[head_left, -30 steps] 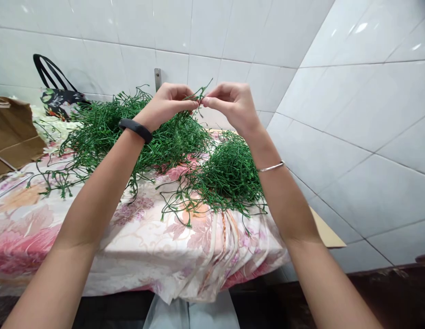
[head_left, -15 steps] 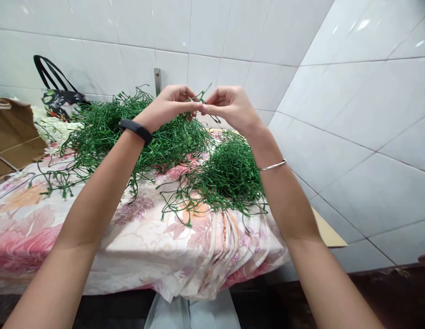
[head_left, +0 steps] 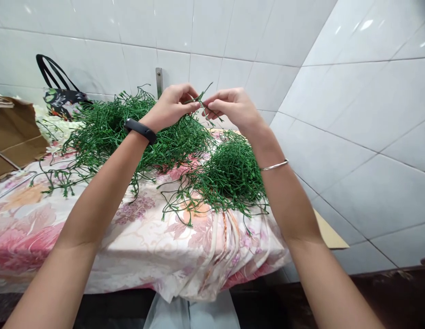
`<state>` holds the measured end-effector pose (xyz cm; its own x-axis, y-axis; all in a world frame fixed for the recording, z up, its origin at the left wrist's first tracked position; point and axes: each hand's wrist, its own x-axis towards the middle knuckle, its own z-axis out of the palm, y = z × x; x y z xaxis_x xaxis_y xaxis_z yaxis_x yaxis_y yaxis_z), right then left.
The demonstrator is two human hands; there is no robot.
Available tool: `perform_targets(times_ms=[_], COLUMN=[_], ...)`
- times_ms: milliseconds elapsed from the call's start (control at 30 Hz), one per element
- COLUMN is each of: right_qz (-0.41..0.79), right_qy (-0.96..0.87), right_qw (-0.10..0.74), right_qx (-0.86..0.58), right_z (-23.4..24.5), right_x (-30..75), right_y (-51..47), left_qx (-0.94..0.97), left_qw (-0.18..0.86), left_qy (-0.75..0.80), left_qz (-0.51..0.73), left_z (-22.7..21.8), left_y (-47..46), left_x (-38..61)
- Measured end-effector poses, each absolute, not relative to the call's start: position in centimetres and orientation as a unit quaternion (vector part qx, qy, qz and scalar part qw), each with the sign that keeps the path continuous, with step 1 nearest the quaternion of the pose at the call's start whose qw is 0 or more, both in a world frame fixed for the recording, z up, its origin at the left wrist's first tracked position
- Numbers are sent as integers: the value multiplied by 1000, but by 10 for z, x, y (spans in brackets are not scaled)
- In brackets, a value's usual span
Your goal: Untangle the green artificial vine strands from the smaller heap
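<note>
My left hand (head_left: 176, 105) pinches a green artificial flower stem (head_left: 200, 97) between thumb and fingers, raised over the table. Close beside it, my right hand (head_left: 232, 106) has its thumb and fingertips closed on the same stem's thin branches, as far as I can see. The two hands are a small gap apart. Below and left of them spreads a large tangled heap of green stems (head_left: 174, 146). A smaller, rounder heap of green stems (head_left: 233, 173) lies under my right forearm.
A flowered cloth (head_left: 137, 242) covers the table. At the left are a brown cardboard box (head_left: 17, 137), white artificial flowers (head_left: 60, 132), a metal wire frame (head_left: 18, 185) and a floral bag (head_left: 63, 100) with black handles. White tiled walls (head_left: 336, 100) close off the back and right.
My hands have drawn slightly apart; the thumbs touched before and now a gap shows. More of the stem and its branches is visible between them.
</note>
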<state>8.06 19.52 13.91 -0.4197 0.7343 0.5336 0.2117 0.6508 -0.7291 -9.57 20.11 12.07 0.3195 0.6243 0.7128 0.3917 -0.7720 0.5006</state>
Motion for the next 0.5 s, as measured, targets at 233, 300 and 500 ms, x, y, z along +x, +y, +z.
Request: perform_targets(times_ms=[233,300,500], right_qz=[234,211,106], right_qy=[-835,-856,-894], right_qw=[407,384,331], right_qx=[-288,-276,-282], right_z=[140,140,137], right_x=[84,84,82], right_y=[190,188,188], left_qx=[813,816,828], left_qw=[78,66,-12], left_qy=[298,294,330], left_qz=[495,493,453], left_z=[126,127,125], left_y=[191,190,188], left_x=[-92,-92,-88])
